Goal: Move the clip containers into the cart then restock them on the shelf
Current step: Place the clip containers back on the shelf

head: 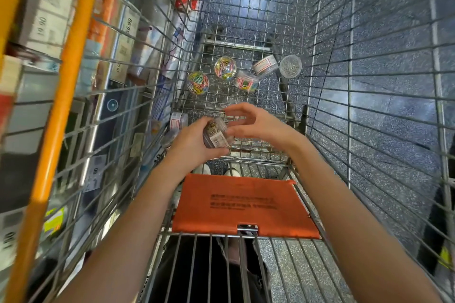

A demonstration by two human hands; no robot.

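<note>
A tub (pixel 216 134) is gripped in the left hand (pixel 194 142); the right hand (pixel 256 123) is curled, seemingly round a blurred clear tub. Each should be lowered into the cart (pixel 320 96) beside the others.

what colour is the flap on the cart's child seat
Orange, with dark printed text; the child seat flap shows plainly in the head view.

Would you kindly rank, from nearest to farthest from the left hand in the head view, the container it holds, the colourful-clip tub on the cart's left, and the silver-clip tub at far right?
1. Held container, in the left hand.
2. Colourful-clip tub, on the cart's left.
3. Silver-clip tub, far right.
</note>
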